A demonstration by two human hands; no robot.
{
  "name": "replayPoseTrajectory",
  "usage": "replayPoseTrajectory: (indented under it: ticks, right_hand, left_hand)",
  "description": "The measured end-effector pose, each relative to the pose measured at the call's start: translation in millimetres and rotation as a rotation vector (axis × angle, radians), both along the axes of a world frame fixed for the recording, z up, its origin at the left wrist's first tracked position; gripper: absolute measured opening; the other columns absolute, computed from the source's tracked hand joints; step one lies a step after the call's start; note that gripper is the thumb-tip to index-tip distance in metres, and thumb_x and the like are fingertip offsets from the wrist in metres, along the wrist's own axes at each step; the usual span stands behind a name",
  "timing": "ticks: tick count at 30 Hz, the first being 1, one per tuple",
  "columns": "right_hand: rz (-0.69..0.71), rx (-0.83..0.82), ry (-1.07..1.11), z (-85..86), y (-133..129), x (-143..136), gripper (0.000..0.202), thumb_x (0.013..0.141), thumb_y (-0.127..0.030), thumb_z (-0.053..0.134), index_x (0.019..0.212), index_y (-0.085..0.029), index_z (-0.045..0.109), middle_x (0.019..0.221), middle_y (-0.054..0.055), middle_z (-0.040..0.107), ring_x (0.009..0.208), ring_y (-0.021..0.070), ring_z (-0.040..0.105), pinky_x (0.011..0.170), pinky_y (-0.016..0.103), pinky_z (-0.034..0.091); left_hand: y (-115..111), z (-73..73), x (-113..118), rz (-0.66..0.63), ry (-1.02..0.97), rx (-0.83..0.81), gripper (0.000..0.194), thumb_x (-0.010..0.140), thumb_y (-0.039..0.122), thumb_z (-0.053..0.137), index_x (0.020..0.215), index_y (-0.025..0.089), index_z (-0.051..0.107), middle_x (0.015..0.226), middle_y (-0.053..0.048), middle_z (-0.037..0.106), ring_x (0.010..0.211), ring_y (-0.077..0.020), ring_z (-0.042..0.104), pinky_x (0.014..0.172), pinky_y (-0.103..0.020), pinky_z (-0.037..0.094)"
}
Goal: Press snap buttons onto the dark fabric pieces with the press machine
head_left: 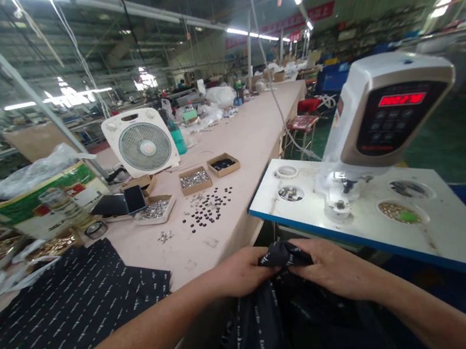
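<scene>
My left hand (243,271) and my right hand (331,265) are both closed on a dark fabric piece (263,343) printed with white lettering. Its upper edge is bunched and folded between my two grips, and the rest hangs down below them. Ahead and to the right of my right hand stands a snap-fastening machine (384,111) with a lit red display. The machine's white table (380,244) has round cups set into it, one holding brass-coloured parts (399,212). Black round snap caps (209,208) lie scattered on the long table beyond my left hand.
Small boxes of metal parts (195,180) and black parts (224,164) stand on the long table (252,129), near a white box fan (141,142). More dark printed fabric (72,311) lies at the left. A green-and-white carton (48,201) with plastic bags sits behind it.
</scene>
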State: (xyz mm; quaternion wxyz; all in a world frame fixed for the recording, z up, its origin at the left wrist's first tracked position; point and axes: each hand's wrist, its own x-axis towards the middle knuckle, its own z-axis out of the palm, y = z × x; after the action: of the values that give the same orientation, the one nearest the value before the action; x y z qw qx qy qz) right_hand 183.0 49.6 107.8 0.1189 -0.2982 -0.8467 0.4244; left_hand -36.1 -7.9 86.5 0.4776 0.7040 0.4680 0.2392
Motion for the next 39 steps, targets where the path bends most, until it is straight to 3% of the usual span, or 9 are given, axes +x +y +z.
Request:
replayPoseTrajectory:
  ticks: [3, 5, 9, 11, 19, 27, 32, 35, 39]
  right_hand:
    - [-0.01, -0.064, 0.018, 3.7, -1.5, 2.5, 0.014, 0.092, -0.026, 0.054, 0.085, -0.019, 0.065, 0.086, 0.0, 0.071, 0.08, 0.0185, 0.062, 0.071, 0.027, 0.045]
    - [-0.02, -0.07, -0.024, 6.1, -2.4, 3.0, 0.015, 0.091, -0.028, 0.056, 0.083, -0.019, 0.065, 0.083, 0.0, 0.07, 0.077, 0.0183, 0.061, 0.068, 0.026, 0.044]
    - [-0.001, -0.052, -0.098, 7.3, -1.8, 3.0, 0.01, 0.078, -0.023, 0.068, 0.086, -0.02, 0.067, 0.084, -0.002, 0.07, 0.08, 0.0195, 0.063, 0.069, 0.026, 0.043]
    - [0.008, -0.046, -0.109, 5.0, -0.3, 3.4, 0.011, 0.075, -0.018, 0.066, 0.086, -0.02, 0.067, 0.086, -0.002, 0.071, 0.082, 0.0199, 0.064, 0.072, 0.027, 0.044]
    - [-0.056, -0.023, -0.062, -5.4, 2.8, 6.2, 0.011, 0.082, -0.019, 0.058, 0.088, -0.02, 0.067, 0.09, 0.0, 0.073, 0.085, 0.0216, 0.065, 0.077, 0.029, 0.046]
    - [-0.075, -0.002, -0.051, 1.4, 1.7, 3.3, 0.013, 0.09, -0.025, 0.057, 0.081, -0.02, 0.064, 0.082, -0.002, 0.071, 0.077, 0.0176, 0.062, 0.07, 0.026, 0.044]
    - [-0.087, 0.071, -0.11, 1.6, 1.9, -9.2, 0.013, 0.088, -0.022, 0.057, 0.076, -0.02, 0.062, 0.08, -0.001, 0.069, 0.075, 0.0179, 0.061, 0.067, 0.026, 0.042]
    - [-0.081, 0.072, -0.144, 0.5, 3.1, -11.7, 0.012, 0.087, -0.023, 0.058, 0.077, -0.02, 0.062, 0.081, -0.001, 0.07, 0.075, 0.0185, 0.062, 0.066, 0.026, 0.042]
    - [0.013, -0.032, -0.243, 3.4, 13.6, -9.0, 0.007, 0.08, -0.026, 0.068, 0.086, -0.022, 0.068, 0.087, -0.003, 0.074, 0.082, 0.0204, 0.066, 0.071, 0.026, 0.046]
  left_hand:
    - [0.1, 4.6, -1.4, -0.037, 0.034, -0.102, 0.038, 0.078, 0.052, 0.074, 0.091, 0.016, 0.068, 0.08, 0.001, 0.063, 0.073, -0.0159, 0.055, 0.066, -0.025, 0.044]
    - [0.7, 8.8, -2.9, -0.079, 0.117, -0.129, 0.036, 0.07, 0.047, 0.081, 0.083, 0.017, 0.066, 0.072, 0.004, 0.058, 0.067, -0.0139, 0.052, 0.06, -0.023, 0.04]
    - [4.3, 13.9, -5.5, -0.084, 0.317, -0.003, 0.009, 0.076, 0.025, 0.069, 0.078, 0.017, 0.066, 0.072, 0.001, 0.062, 0.068, -0.0156, 0.055, 0.065, -0.025, 0.043]
    - [6.2, 12.0, -5.9, -0.049, 0.36, 0.09, 0.01, 0.076, 0.016, 0.062, 0.085, 0.017, 0.067, 0.084, -0.004, 0.068, 0.077, -0.0187, 0.06, 0.073, -0.027, 0.046]
    - [6.2, -19.5, 6.5, 0.129, 0.137, 0.081, 0.025, 0.069, 0.01, 0.048, 0.089, 0.016, 0.061, 0.092, -0.005, 0.065, 0.084, -0.0204, 0.059, 0.076, -0.03, 0.045]
    - [5.3, -33.0, 14.6, 0.05, -0.292, -0.235, 0.018, 0.074, 0.023, 0.064, 0.087, 0.013, 0.07, 0.075, 0.001, 0.061, 0.068, -0.0135, 0.051, 0.068, -0.026, 0.042]
    - [7.6, -50.3, 14.6, 0.132, -0.369, -0.25, 0.032, 0.067, 0.034, 0.081, 0.091, 0.013, 0.076, 0.077, 0.001, 0.065, 0.073, -0.0148, 0.055, 0.08, -0.029, 0.046]
    - [8.9, -64.1, 16.4, 0.177, -0.395, -0.216, 0.031, 0.066, 0.036, 0.082, 0.085, 0.012, 0.075, 0.072, 0.002, 0.061, 0.068, -0.0133, 0.052, 0.073, -0.027, 0.044]
    - [9.7, -80.9, 15.2, 0.239, -0.216, -0.033, 0.022, 0.065, 0.029, 0.078, 0.069, 0.012, 0.064, 0.067, 0.003, 0.053, 0.064, -0.0114, 0.047, 0.061, -0.023, 0.037]
